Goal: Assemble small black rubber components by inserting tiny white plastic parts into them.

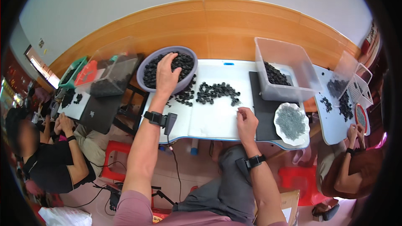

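My left hand (167,74) reaches over a round purple basin (141,79) heaped with small black cap-like parts (184,62). Its fingers are stretched out, thumb apart, over the heap; I see nothing in its grasp. My right hand (247,122) rests above the near side of the white work surface (213,121), fingers curled and thumb and forefinger pinched together. Whatever that pinch may hold is too small to make out. Between the hands lies a loose spread of the same black parts (215,93), some of them showing open round ends.
Right of the white surface are a clear plastic bin (289,94) with black parts, a dark mat (264,123) and a scalloped white dish (305,132) of small grey-green pieces. People sit at side tables (333,129) left and right. Red stools (111,155) and cables stand below.
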Tool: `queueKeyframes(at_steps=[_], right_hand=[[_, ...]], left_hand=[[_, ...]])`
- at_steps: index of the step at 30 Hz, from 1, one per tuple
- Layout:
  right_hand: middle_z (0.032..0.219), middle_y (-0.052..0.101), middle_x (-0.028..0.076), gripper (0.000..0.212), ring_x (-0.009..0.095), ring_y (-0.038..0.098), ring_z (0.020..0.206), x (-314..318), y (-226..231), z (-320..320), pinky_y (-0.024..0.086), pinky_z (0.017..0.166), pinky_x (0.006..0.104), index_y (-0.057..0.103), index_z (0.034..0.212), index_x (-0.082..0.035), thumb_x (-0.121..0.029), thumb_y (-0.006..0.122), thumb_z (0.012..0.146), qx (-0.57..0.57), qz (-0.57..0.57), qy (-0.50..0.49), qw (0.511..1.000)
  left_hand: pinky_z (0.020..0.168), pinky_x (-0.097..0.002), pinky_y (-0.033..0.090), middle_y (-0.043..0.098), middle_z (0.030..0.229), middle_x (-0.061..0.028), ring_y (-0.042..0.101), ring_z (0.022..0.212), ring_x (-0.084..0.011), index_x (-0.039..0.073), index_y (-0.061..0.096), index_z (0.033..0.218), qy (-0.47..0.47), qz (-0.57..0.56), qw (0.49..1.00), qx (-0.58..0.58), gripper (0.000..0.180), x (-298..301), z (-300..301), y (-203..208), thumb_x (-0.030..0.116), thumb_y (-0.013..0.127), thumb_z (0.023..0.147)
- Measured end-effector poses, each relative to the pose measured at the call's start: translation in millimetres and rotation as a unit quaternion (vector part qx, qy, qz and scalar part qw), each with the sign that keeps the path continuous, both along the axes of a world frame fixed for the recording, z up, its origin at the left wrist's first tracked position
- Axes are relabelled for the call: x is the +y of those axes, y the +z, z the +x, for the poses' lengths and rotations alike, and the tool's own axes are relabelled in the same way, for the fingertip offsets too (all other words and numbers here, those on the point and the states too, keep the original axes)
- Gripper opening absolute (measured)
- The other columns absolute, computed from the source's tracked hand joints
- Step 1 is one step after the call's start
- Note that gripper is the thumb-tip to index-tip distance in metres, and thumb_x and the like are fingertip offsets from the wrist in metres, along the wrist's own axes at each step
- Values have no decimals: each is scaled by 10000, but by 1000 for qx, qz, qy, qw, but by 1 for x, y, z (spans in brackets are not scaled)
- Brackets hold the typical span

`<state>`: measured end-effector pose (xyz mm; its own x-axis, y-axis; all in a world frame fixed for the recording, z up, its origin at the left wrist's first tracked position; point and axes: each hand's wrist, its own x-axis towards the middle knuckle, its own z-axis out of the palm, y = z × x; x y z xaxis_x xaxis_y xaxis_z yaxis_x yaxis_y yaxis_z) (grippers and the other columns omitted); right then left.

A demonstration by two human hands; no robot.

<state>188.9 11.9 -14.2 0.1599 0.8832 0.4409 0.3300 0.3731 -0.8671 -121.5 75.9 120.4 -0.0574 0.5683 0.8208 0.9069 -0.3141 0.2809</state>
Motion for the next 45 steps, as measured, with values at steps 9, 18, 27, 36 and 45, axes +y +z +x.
queueKeyframes(at_steps=[9,18,27,36,45], right_hand=[[838,715,94,128,143,681,725,4,-3,6,536,694,285,703,1008,12,26,659,890,-12,11,-28,999],[900,708,145,145,246,695,723,-1,3,5,549,671,338,686,1011,2,42,653,875,-3,1,5,1000],[859,715,111,135,178,674,686,-1,8,4,531,646,310,705,1003,-1,22,670,874,-2,-1,17,1000],[901,701,142,138,242,679,691,-3,9,7,541,650,338,685,1007,-2,37,652,879,-7,-14,34,999],[847,700,110,137,186,660,677,-2,8,9,528,645,311,696,1000,-1,35,657,874,5,-18,10,1000]], left_hand=[[692,-335,505,644,843,-81,607,744,-209,35,732,1043,-122,-203,966,-103,202,-46,76,-103,52,729,842],[803,-375,509,614,934,-113,616,882,-266,40,724,1092,-87,-257,962,-20,240,-36,88,-100,29,698,854],[739,-313,510,655,974,-88,595,782,-185,29,712,1148,0,-223,957,-185,311,-59,60,-116,-33,678,845],[780,-369,515,654,974,-120,623,806,-246,13,709,1121,-19,-216,974,-64,277,-47,66,-121,37,708,845],[761,-390,534,677,938,-139,674,823,-283,-5,714,1023,2,-256,961,-99,195,-40,71,-120,53,754,841]])
